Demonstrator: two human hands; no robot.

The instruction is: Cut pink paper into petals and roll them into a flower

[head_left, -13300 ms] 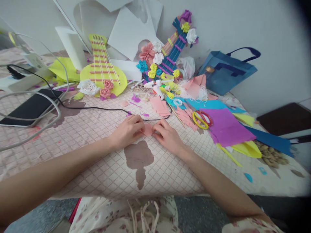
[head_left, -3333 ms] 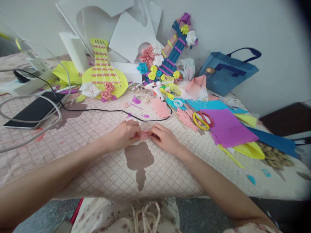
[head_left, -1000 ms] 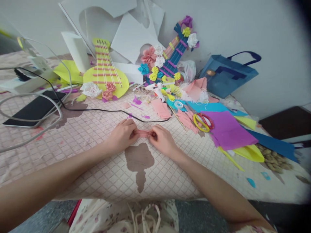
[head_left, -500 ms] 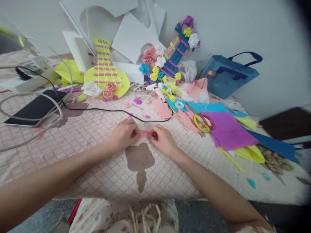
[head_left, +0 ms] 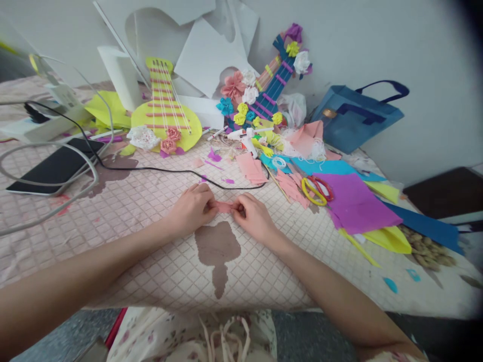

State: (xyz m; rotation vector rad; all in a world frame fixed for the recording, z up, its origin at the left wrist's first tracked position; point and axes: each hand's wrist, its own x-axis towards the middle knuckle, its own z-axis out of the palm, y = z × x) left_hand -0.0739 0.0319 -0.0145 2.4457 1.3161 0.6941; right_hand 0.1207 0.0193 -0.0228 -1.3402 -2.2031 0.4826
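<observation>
A small strip of pink crepe paper (head_left: 225, 206) spans the gap between my hands, just above the quilted cloth. My left hand (head_left: 194, 208) pinches its left end, fingers curled. At the other end my right hand (head_left: 252, 213) grips it between thumb and bent forefinger. My fingers cover both ends of the strip. Beyond the hands lie a stack of cut pink paper pieces (head_left: 252, 168) and more loose pink strips (head_left: 292, 187). Scissors with yellow and red handles (head_left: 315, 192) rest to the right, partly on a purple sheet (head_left: 356, 201).
At the back stand a yellow paper guitar (head_left: 166, 118) and a blue one (head_left: 273, 88) with paper flowers. A black cable (head_left: 162, 170) crosses the cloth behind my hands. A glue gun (head_left: 247, 140), a blue bag (head_left: 352, 118) and a dark tablet-like slab (head_left: 53, 168) are around.
Almost nothing differs. Both hands keep the same pinch on the pink strip, and the view has shifted only very slightly.
</observation>
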